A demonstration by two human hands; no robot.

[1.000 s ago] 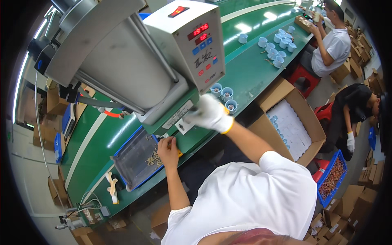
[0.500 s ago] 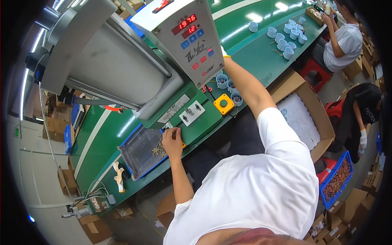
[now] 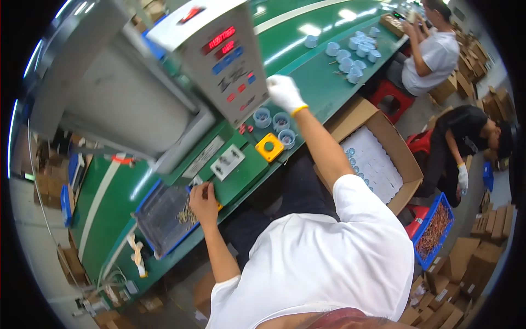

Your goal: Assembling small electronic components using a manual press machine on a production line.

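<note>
My bare left hand (image 3: 203, 205) is at the front edge of the green machine base (image 3: 230, 183), beside a blue-rimmed tray (image 3: 159, 219) holding small brass-coloured parts (image 3: 188, 215). Its fingers are bent together; what they pinch, if anything, is hidden. Over the bench, my right hand (image 3: 286, 94) wears a white glove and is closed beside the grey control box (image 3: 222, 60). Whatever it grips is not visible. Just below it stand light-blue cups (image 3: 281, 121) with small dark and reddish pieces inside. A yellow box with a push button (image 3: 269, 147) sits between the hands.
A big grey press (image 3: 126, 82) towers at the left. An open carton (image 3: 372, 159) stands to my right. More blue cups (image 3: 356, 52) cluster farther along the bench, near a seated co-worker (image 3: 430, 49). A loose glove (image 3: 136, 255) lies left of the tray.
My right hand has come into sight from behind the control box. My left hand remains by the machine base. The whole view has shifted, so the scene sits farther left.
</note>
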